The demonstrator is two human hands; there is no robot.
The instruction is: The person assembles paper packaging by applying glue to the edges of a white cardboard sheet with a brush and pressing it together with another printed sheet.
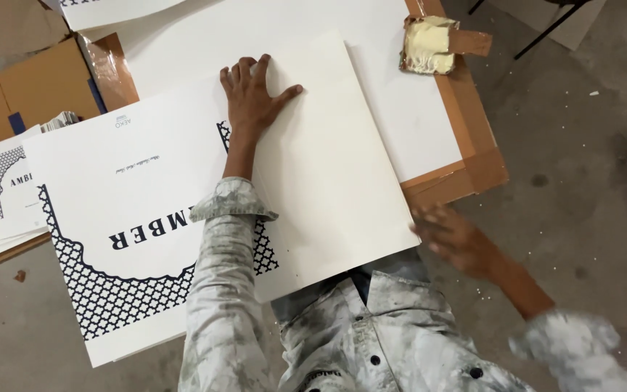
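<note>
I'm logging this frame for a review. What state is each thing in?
Left hand: flat, fingers spread, pressing on the plain sheet.
Right hand: blurred, empty, at the sheet's right edge.
Plain white sheet: flat, overlapping the printed sheet.
Printed sheet: flat, print up, partly covered.
Paste pad: on the cardboard, smeared yellow.

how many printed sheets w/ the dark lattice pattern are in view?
2. One large printed sheet lies under the left forearm, partly covered by the blank sheet that the left hand presses. One tops the stack at the left edge; more may lie beneath.
</note>
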